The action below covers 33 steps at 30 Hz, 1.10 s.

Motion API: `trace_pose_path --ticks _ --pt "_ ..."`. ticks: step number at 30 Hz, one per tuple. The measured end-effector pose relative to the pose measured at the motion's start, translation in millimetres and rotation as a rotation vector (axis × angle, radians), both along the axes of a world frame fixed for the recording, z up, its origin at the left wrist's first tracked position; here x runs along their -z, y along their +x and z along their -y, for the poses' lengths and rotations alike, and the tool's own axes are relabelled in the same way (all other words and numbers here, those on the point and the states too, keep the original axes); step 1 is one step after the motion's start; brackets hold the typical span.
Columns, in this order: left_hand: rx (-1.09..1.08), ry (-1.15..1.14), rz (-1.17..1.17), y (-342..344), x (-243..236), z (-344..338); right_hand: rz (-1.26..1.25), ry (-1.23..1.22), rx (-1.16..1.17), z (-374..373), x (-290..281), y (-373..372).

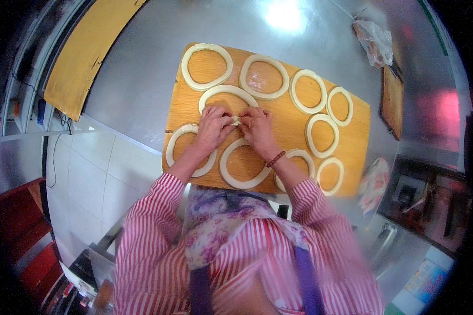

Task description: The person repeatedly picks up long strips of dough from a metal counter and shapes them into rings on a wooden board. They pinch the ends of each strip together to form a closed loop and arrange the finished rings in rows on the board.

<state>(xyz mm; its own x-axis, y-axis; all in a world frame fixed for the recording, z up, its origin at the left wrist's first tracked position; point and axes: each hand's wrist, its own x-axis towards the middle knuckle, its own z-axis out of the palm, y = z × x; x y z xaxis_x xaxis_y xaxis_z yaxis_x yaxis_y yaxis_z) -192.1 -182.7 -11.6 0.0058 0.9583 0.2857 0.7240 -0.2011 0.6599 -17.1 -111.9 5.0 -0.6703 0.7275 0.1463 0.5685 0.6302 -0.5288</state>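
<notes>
My left hand point(214, 126) and my right hand point(257, 126) meet over a wooden board. Between them they pinch the near side of a pale dough ring point(227, 90), where its ends come together in a small lump point(235, 121). The fingers of both hands are closed on the dough. Closer to me lie a dough ring point(245, 184) below my right hand and another dough ring point(172, 152) partly behind my left forearm. My right forearm covers part of a further dough ring point(302, 155).
The wooden board point(278, 118) carries several more dough rings, such as one at its far left corner point(207, 86). It rests on a grey metal table point(147, 68). A clear plastic bag point(376, 44) and a brown wooden board point(391, 102) stand at the right. White tiled floor point(89, 163) shows at left.
</notes>
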Motion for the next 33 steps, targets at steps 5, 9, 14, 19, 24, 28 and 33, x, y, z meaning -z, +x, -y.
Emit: trace_pose_path --ticks 5,9,14,19,24,28,33 --pt "-0.008 -0.015 0.030 5.6 2.7 -1.4 0.103 0.012 -0.041 2.2 5.3 -1.8" --pt "-0.021 0.018 0.008 7.2 -4.2 0.4 0.077 0.094 -0.052 5.8 0.0 0.5" --pt "-0.086 -0.058 -0.032 5.7 -11.4 6.6 -0.013 0.055 0.054 19.9 -13.1 -8.2" --pt "-0.080 -0.242 0.108 1.1 -12.5 0.3 -0.062 0.138 0.043 22.9 2.3 -8.6" --pt "-0.045 -0.388 0.260 1.2 -20.1 -12.8 -0.041 0.153 0.038 28.4 8.8 -4.0" --pt "0.042 -0.432 0.314 0.9 -23.2 -9.7 0.089 0.159 0.055 45.9 -13.5 8.3" --pt "0.239 -0.219 -0.135 13.7 -33.0 22.0 -0.157 -0.068 0.242 36.4 -10.1 42.6"
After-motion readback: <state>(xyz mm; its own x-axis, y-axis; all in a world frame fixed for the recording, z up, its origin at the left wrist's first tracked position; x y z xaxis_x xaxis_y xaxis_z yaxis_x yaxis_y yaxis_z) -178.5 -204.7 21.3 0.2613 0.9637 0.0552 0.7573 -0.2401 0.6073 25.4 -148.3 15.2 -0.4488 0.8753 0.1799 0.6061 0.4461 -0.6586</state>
